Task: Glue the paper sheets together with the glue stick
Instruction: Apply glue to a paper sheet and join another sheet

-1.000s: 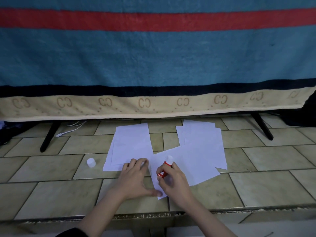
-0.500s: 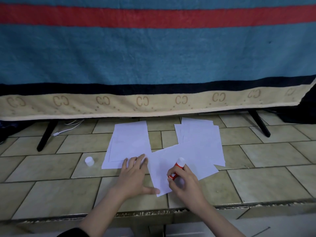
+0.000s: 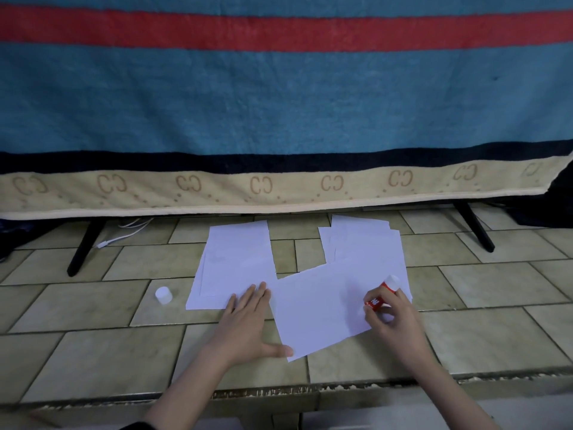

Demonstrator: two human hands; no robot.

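On the tiled worktop (image 3: 93, 346), the left hand (image 3: 248, 321) lies spread flat, fingers straight, pressing the near-left edge of the front paper sheet (image 3: 319, 308). The right hand (image 3: 392, 318) pinches the red glue stick (image 3: 383, 295) over that sheet's right side. The white cap (image 3: 163, 295) stands left of the paper stacks.

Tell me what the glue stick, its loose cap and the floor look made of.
Glue stick: red and white, smooth, likely plastic tube. Cap: plain white, matte, probably plastic too. Floor: beige tiles with dark grout lines and faint sheen, apparently ceramic.
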